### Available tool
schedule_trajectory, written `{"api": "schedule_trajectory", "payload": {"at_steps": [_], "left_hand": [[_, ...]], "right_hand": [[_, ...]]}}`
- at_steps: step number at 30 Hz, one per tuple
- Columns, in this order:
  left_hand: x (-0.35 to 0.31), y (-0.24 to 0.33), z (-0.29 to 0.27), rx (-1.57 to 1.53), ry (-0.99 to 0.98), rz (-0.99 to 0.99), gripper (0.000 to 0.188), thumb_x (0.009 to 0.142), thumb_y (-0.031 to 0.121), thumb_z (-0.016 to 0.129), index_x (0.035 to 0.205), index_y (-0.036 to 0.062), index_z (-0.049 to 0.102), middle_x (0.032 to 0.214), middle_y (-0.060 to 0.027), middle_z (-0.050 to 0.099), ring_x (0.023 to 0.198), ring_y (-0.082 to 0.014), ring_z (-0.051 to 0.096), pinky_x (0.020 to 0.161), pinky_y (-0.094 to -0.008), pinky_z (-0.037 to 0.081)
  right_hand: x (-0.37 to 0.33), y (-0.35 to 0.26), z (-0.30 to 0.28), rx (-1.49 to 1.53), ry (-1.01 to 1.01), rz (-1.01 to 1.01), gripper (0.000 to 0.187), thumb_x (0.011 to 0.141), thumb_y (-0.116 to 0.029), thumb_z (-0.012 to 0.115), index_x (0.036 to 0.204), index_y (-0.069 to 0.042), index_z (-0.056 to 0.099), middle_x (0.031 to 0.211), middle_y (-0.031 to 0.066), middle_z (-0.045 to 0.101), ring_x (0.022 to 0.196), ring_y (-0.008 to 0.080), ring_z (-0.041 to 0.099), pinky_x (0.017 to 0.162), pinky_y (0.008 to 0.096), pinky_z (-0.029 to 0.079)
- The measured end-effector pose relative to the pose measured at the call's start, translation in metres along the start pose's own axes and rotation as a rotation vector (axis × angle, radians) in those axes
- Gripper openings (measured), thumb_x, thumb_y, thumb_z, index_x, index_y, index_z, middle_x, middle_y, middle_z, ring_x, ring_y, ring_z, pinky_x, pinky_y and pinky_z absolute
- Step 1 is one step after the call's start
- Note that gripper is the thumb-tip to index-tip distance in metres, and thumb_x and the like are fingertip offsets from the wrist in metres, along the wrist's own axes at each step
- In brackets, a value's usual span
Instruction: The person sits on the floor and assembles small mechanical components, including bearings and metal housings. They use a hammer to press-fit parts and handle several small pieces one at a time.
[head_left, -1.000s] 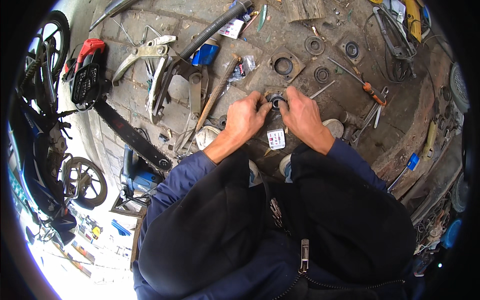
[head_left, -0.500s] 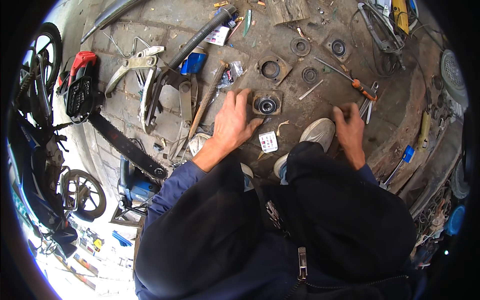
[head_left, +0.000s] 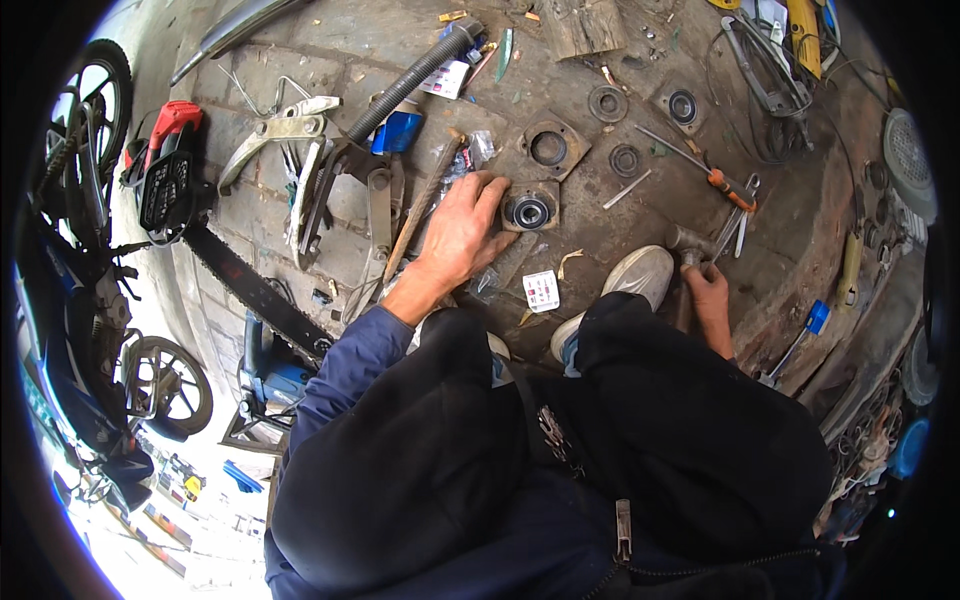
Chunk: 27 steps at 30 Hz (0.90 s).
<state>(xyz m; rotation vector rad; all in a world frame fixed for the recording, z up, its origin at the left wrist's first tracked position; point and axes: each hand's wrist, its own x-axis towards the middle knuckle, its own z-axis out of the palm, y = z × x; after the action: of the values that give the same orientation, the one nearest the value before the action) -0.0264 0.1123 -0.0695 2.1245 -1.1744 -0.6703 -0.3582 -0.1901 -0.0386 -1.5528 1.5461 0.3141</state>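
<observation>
A square metal plate (head_left: 548, 190) with a round bearing (head_left: 530, 211) in its middle lies flat on the floor before me. My left hand (head_left: 462, 228) grips its left side, fingertips at the upper corner and thumb near the lower one. Beside my right shoe, my right hand (head_left: 708, 292) is closed on a hammer (head_left: 689, 238) just below its head. The lower handle is partly hidden by my knee. Touching the far side of the bearing plate is another square plate (head_left: 573, 150) with a round hole.
Farther off lie a metal ring (head_left: 607, 103), a round bearing (head_left: 625, 158) and another plate with a bearing (head_left: 682, 107). An orange-handled screwdriver (head_left: 728, 188) and wrenches (head_left: 750, 190) lie right. A gear puller (head_left: 310, 127), a wooden stick (head_left: 418, 213) and a chainsaw (head_left: 165, 185) are left.
My right hand has moved nearer to me and taken hold of the hammer, whose head now shows. The bearing plate has shifted slightly left, with my left hand at its edge.
</observation>
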Motion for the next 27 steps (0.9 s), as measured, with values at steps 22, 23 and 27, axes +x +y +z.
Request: {"api": "schedule_trajectory", "payload": {"at_steps": [22,23,27], "left_hand": [[-0.005,-0.005,-0.003,-0.006,0.007,-0.014,0.080,0.079,0.017,0.091,0.148,-0.0013,0.055,0.140,-0.0250,0.058,0.128,-0.0466,0.060,0.108,-0.0507,0.053],[-0.006,-0.004,-0.003,0.004,0.006,-0.008,0.080,0.079,0.019,0.091,0.147,-0.0019,0.055,0.139,-0.0241,0.058,0.127,-0.0456,0.060,0.108,-0.0506,0.053],[-0.006,-0.004,-0.003,0.007,0.002,-0.023,0.081,0.078,0.017,0.092,0.147,-0.0016,0.055,0.139,-0.0238,0.058,0.127,-0.0458,0.059,0.108,-0.0506,0.053]], "right_hand": [[-0.044,-0.123,0.112,-0.475,-0.427,-0.879,0.042,0.109,-0.041,0.066,0.101,-0.002,0.052,0.082,0.0276,0.070,0.074,0.0542,0.067,0.064,0.0610,0.052],[-0.044,-0.122,0.112,-0.469,-0.429,-0.861,0.042,0.109,-0.041,0.066,0.101,-0.002,0.052,0.082,0.0274,0.070,0.074,0.0542,0.067,0.064,0.0610,0.053],[-0.049,-0.123,0.114,-0.484,-0.447,-0.847,0.043,0.109,-0.042,0.066,0.100,-0.002,0.054,0.082,0.0265,0.070,0.074,0.0533,0.067,0.064,0.0603,0.053]]}}
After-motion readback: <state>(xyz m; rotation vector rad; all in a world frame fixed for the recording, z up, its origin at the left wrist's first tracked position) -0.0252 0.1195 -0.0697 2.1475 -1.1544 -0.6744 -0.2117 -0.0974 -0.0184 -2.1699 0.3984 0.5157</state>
